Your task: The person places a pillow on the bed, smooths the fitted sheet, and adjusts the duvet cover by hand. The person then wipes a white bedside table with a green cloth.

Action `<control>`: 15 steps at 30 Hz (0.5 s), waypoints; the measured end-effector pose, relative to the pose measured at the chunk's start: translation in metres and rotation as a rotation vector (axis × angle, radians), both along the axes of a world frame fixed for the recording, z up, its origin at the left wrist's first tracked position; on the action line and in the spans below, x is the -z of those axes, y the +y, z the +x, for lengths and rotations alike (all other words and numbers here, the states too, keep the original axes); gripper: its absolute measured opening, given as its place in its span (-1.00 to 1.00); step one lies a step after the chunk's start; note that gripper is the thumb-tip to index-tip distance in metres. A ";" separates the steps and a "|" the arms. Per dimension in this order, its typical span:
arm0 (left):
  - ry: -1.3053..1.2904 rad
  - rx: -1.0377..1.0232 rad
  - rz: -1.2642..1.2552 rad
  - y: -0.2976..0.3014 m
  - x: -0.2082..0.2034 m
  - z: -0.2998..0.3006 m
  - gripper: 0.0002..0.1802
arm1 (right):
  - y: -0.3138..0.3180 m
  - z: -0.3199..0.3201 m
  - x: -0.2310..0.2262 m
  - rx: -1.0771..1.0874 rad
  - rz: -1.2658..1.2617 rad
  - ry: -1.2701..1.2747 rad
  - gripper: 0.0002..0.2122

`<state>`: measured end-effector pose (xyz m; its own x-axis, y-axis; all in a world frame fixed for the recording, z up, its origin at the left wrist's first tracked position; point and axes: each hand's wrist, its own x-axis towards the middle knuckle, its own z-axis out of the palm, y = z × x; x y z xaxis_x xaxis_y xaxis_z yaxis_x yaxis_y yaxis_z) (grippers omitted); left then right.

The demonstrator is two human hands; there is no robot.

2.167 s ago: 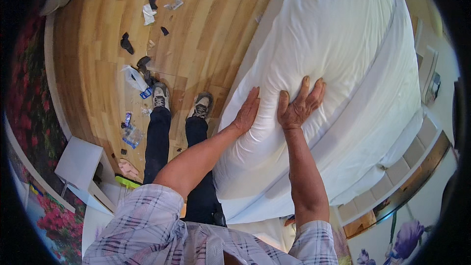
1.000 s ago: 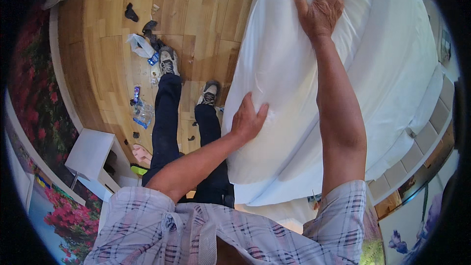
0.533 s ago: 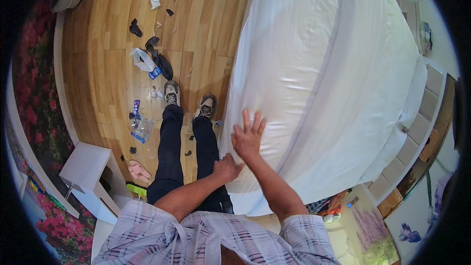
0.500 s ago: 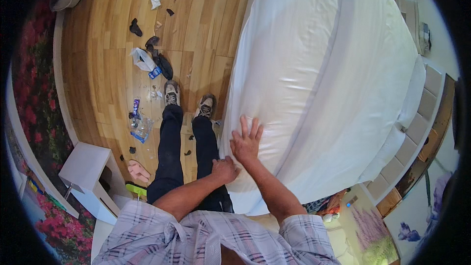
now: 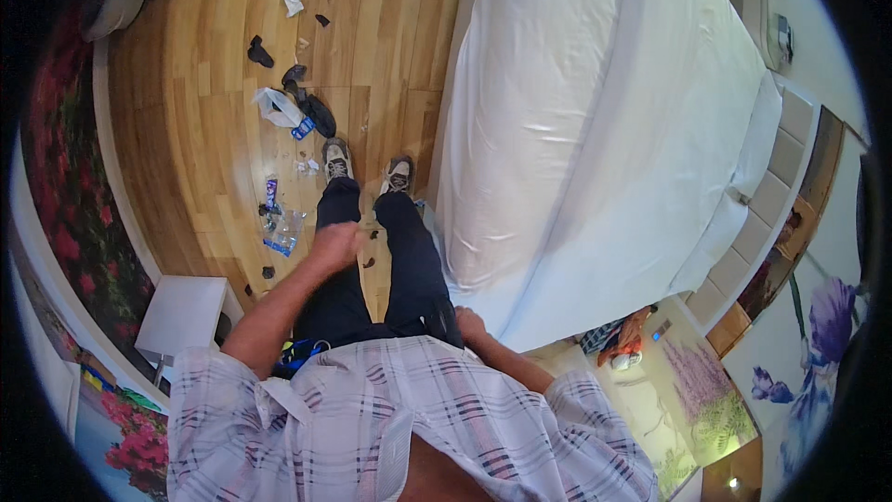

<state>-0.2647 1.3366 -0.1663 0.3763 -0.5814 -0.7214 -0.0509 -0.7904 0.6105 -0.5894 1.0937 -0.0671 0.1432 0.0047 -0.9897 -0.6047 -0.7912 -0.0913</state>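
My left hand (image 5: 339,245) hangs over my left thigh, clear of the bed. Its fingers look curled in, a little blurred, and nothing shows in them. My right hand (image 5: 470,324) is low at my right hip, beside the near corner of the bed. Its fingers are mostly hidden, and I cannot tell whether it touches the bedding. The white sheet (image 5: 530,158) covers the bed on the right, with small wrinkles along its left side and a long crease down its length.
Litter lies on the wooden floor (image 5: 390,65): a white plastic bag (image 5: 277,106), dark shoes (image 5: 318,115), a clear wrapper (image 5: 284,232) and a black sock (image 5: 259,51). A white bedside cabinet (image 5: 181,311) stands left, a bin (image 5: 116,5) far left. The padded headboard (image 5: 757,209) edges the bed's right side.
Both hands have come off the sheet. My left hand has moved left and up over my thigh; my right has drawn back to my hip. The view has shifted slightly.
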 end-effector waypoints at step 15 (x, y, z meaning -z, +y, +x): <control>-0.095 -0.118 0.099 -0.065 0.000 0.168 -0.71 | -0.216 0.440 0.056 0.090 -0.540 -1.166 -0.23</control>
<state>-0.0964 1.2711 -0.1663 0.5066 -0.4570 -0.7311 -0.0078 -0.8504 0.5261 -0.1498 0.8779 -0.1228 0.8990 -0.4103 -0.1534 -0.4377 -0.8538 -0.2818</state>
